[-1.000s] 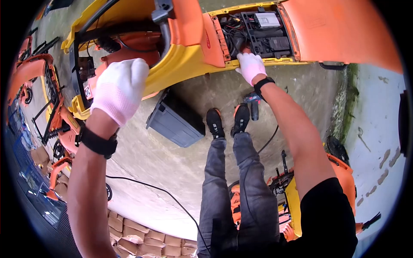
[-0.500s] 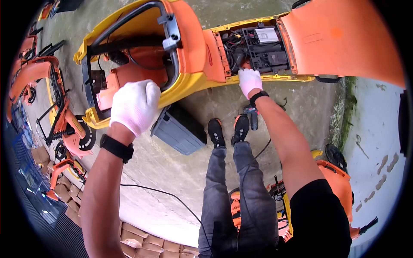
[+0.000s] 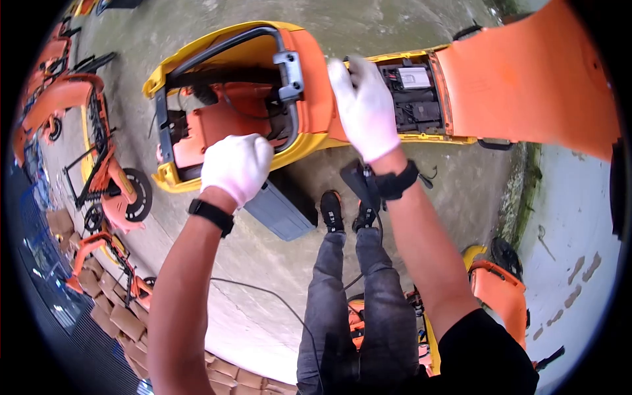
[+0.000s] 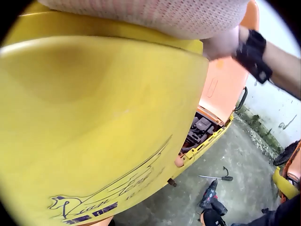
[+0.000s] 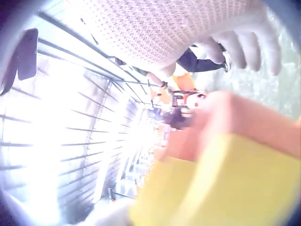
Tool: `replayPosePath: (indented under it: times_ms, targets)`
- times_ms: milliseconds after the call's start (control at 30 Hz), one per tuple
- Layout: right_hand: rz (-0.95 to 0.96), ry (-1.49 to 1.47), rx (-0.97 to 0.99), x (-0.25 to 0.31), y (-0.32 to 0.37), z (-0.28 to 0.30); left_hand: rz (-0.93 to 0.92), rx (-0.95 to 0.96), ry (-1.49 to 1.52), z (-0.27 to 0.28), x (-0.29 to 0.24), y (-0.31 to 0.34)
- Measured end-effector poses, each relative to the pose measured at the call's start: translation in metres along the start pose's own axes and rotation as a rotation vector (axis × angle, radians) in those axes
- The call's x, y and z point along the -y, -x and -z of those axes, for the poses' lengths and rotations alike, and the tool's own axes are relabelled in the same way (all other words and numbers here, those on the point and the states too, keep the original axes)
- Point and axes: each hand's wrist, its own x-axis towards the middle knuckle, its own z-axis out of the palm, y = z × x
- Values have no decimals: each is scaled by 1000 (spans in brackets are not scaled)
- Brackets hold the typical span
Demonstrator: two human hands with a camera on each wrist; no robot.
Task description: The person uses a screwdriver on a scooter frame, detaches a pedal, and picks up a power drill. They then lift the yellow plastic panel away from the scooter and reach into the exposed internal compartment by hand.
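Observation:
In the head view my left hand [image 3: 237, 170], in a white and pink glove, grips the lower rim of a scooter's yellow front panel [image 3: 315, 141], fingers curled. The left wrist view shows that glove [image 4: 164, 16] above the broad yellow panel [image 4: 108, 113]. My right hand [image 3: 367, 115] hangs over the orange body between the front frame and the open compartment [image 3: 416, 113], which holds a silver box [image 3: 413, 78] and wiring. In the right wrist view its fingers [image 5: 254, 52] extend loosely, holding nothing visible.
A grey bin [image 3: 283, 214] stands below the panel, left of the shoes. A drill [image 4: 212, 197] and a screwdriver [image 4: 226, 178] lie on the floor. Other orange scooters [image 3: 115, 178] stand at left, cardboard boxes [image 3: 125, 321] behind them. A black cable [image 3: 263, 289] crosses the floor.
My right hand has left the compartment's near edge and moved left over the orange body. The scooter appears farther right and lower in view; my left hand stays at its rim.

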Motion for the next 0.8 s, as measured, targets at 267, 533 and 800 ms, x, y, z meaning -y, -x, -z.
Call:
replayPosePath:
  times_ms: [267, 533, 800]
  targets:
    - [-281, 399, 244, 56, -31, -52, 98, 83, 59, 12, -7, -1]
    - [-322, 634, 349, 52, -58, -69, 135, 125, 127, 15, -5, -3]
    - [-351, 743, 197, 70, -52, -71, 75, 225, 216, 21, -1, -5]
